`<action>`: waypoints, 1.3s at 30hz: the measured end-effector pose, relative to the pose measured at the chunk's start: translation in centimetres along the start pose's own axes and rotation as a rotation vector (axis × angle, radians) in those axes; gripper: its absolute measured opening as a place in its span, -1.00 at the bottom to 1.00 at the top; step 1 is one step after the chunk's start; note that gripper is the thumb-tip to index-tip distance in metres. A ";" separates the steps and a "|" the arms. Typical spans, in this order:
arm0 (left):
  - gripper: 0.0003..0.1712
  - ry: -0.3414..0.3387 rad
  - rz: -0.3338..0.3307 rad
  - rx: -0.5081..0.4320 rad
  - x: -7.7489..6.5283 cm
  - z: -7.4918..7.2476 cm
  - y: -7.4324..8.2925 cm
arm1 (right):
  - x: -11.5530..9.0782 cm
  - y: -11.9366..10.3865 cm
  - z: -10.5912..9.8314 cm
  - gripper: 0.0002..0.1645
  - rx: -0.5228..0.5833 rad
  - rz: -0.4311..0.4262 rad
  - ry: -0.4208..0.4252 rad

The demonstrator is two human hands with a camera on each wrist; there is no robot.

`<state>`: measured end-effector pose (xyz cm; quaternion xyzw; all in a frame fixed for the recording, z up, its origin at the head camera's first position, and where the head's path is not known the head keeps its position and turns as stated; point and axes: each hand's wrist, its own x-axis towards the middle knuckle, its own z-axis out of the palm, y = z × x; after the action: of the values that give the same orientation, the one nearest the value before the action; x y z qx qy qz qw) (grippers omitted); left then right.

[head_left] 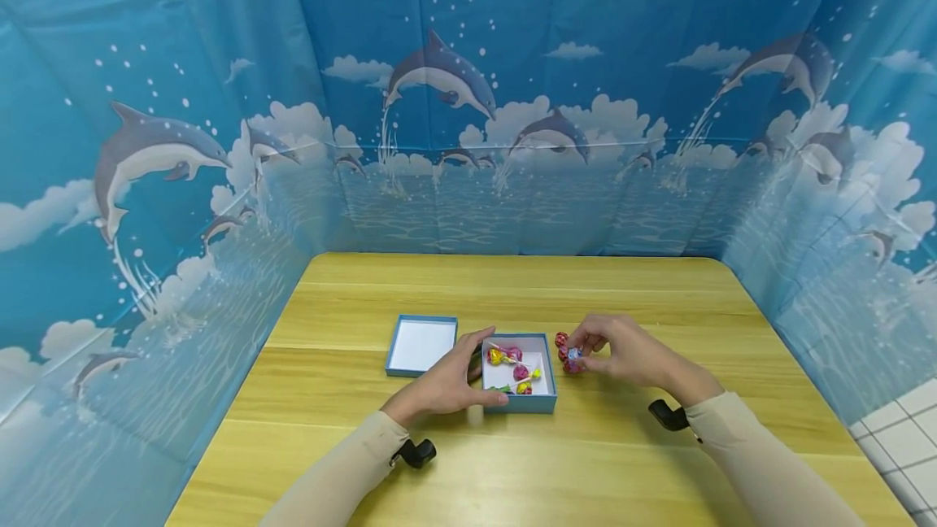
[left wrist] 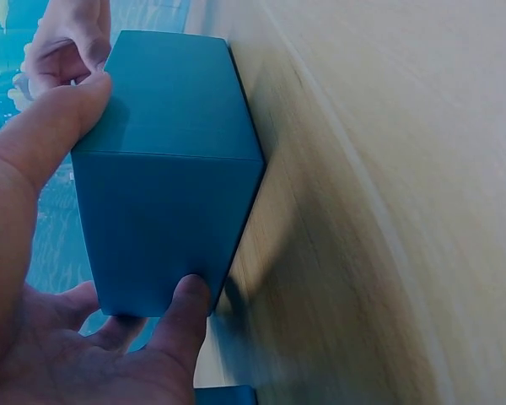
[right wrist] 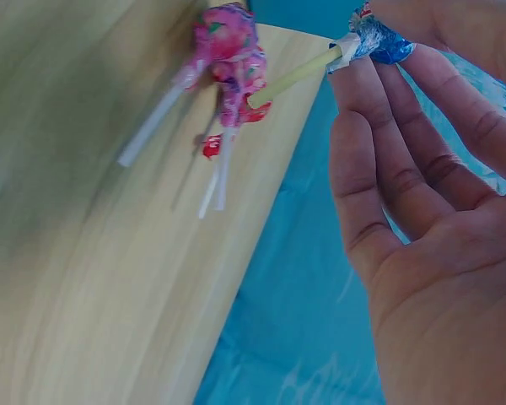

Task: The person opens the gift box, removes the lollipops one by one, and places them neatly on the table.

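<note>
My left hand (head_left: 448,381) grips an open blue box (head_left: 521,404), thumb at its front edge and fingers along its left side. In the left wrist view the box's outer walls (left wrist: 169,219) fill the middle. Inside the white interior lie several lollipops (head_left: 520,372) in pink, yellow and green wrappers. My right hand (head_left: 622,350), just right of the box, pinches a blue-wrapped lollipop (right wrist: 378,40) by its head, its pale yellow stick pointing out. Beside it on the table lie pink-and-red wrapped lollipops (right wrist: 229,38) with white sticks.
A blue-edged lid (head_left: 422,345) with a white inside lies left of the box. Everything sits on a yellow wood-grain table (head_left: 351,291). A dolphin-print curtain (head_left: 468,202) encloses the table's back and sides.
</note>
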<state>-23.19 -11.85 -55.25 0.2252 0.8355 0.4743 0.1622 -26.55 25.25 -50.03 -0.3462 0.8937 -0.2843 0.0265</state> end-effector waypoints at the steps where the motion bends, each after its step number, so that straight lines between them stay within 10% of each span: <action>1: 0.36 -0.001 0.000 0.002 0.0 0.0 0.0 | -0.1 0.1 0.1 -0.74 -0.003 0.002 -0.002; 39: 0.35 -0.009 0.011 -0.039 0.1 0.0 -0.4 | -1.4 2.0 3.3 -0.76 0.079 0.062 -0.067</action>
<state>-23.36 -11.95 -55.57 0.2290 0.8240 0.4903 0.1678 -25.88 25.73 -54.10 -0.3263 0.8907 -0.3064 0.0789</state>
